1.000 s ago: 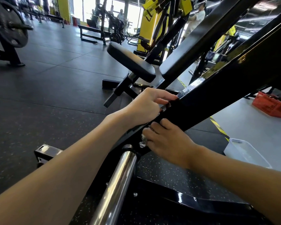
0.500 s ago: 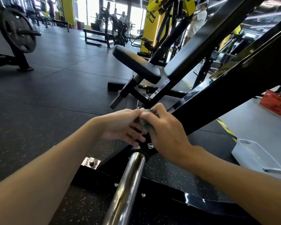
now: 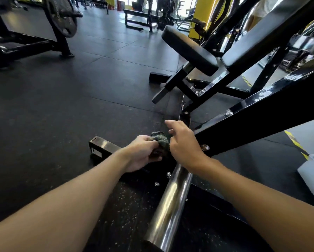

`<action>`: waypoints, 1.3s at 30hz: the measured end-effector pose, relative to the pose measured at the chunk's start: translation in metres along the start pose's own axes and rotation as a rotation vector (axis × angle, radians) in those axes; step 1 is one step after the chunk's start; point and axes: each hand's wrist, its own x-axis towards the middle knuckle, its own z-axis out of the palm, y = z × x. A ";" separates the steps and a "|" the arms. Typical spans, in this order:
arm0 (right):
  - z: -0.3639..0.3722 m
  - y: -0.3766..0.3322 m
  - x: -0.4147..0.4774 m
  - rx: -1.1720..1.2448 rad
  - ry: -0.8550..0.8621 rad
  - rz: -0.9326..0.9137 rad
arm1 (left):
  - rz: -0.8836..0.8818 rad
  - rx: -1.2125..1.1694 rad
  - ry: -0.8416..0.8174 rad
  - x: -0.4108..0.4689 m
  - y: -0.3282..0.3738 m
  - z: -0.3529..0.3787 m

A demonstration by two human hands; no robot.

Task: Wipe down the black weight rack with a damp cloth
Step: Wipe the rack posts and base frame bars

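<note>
Left hand (image 3: 140, 153) gripped the bunched cloth (image 3: 159, 140); right hand's (image 3: 185, 145) fingers' hold was unclear. Wadded so, it might miss the rack's (image 3: 261, 124) corners.

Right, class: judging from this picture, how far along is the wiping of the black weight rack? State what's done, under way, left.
Done: perhaps the slanted beam, whose upper face glistens; not certain. In hand: the left hand grips the bunched cloth, the right hand beside it, seemingly regathering it. Left: likely the base foot and chrome peg, both untouched now.
</note>
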 end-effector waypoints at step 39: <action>0.017 0.016 0.005 -0.336 -0.110 -0.017 | -0.095 0.498 0.660 0.063 -0.142 0.027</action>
